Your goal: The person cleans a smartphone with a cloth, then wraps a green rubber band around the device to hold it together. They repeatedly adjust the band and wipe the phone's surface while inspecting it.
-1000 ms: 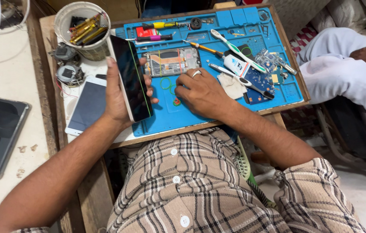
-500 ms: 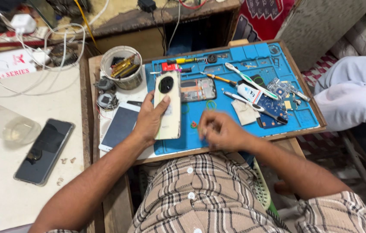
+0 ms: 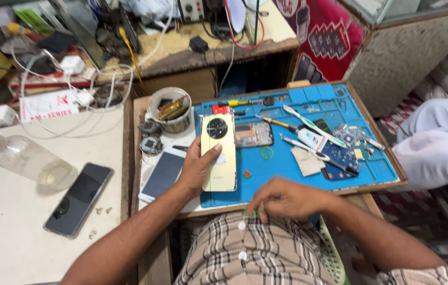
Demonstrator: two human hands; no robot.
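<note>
Gold phone (image 3: pixel 219 153) under left hand (image 3: pixel 196 170)

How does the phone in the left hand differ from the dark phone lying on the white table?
The pale gold phone shows its back with a round camera ring; the dark phone shows a black glass face. The left hand holds the gold one on the blue mat; the dark one lies untouched on the white table. Both are slim rectangular smartphones.
</note>
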